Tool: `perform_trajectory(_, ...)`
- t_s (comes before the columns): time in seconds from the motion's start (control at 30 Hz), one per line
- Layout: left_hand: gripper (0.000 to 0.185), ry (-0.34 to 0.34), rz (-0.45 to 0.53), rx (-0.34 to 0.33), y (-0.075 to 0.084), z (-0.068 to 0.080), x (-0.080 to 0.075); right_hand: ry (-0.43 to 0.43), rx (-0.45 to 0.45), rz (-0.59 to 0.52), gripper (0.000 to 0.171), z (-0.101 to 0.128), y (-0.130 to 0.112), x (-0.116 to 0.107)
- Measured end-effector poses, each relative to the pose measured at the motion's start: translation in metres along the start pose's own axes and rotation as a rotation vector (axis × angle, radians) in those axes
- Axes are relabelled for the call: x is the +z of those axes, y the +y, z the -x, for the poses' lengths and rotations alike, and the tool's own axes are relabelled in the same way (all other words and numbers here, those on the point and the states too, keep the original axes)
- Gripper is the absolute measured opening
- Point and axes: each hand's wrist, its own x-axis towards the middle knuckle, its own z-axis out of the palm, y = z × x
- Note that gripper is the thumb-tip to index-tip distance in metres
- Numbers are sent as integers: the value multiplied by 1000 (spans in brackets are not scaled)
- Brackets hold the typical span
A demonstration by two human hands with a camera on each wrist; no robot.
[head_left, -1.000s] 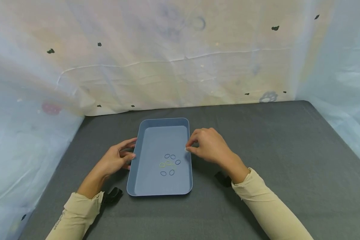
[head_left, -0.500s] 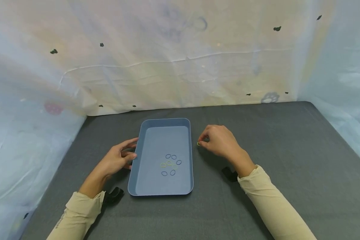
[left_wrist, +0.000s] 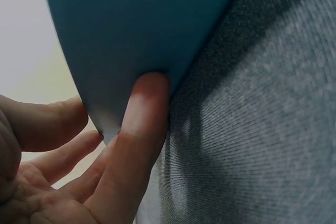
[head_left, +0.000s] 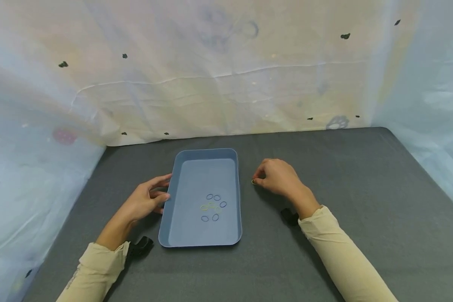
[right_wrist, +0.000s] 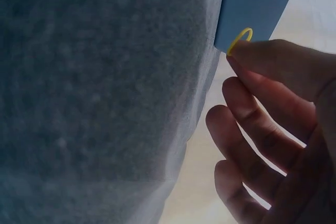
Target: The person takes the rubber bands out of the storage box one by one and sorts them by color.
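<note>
Just right of the blue tray (head_left: 206, 176), my right hand (head_left: 278, 178) pinches a small yellow rubber band (right_wrist: 242, 40) between thumb and index finger. Its other fingers curl loosely in the right wrist view. At the tray's left side, my left hand (head_left: 145, 199) rests its fingertips against the outer wall, fingers spread and relaxed; one fingertip (left_wrist: 151, 85) presses the wall low down in the left wrist view. Inside the tray, toward its near half, lie several thin bands, among them a dark blue band (head_left: 223, 201) and a yellow band (head_left: 204, 210).
A dark grey cloth (head_left: 324, 176) covers the table. Behind it hangs a pale patterned curtain (head_left: 226, 75), which also runs down both sides. Black wrist mounts (head_left: 141, 247) sit under the forearms.
My right hand has moved right, from over the tray's right rim to beside the tray, the yellow rubber band in its fingertips. My left hand and the bands in the tray have stayed put.
</note>
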Motion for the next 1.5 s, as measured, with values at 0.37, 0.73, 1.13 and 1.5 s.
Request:
perform_trajectory(0.37,64,13,-1,-25,1,2,0,-72,40,-11,6,0,1,-1)
perform_trajectory(0.73,63,15,6,-5,4,-2,-1,-121,44,-21,10,-6,8,-6)
perform_trajectory(1.13,65,10,53,-35,2,-3,5,-137,43,-35,9,-3,11,-5)
perform_trajectory(1.5,65,-1,48,-31,1,-3,3,-133,18,-66,9,-3,14,-3)
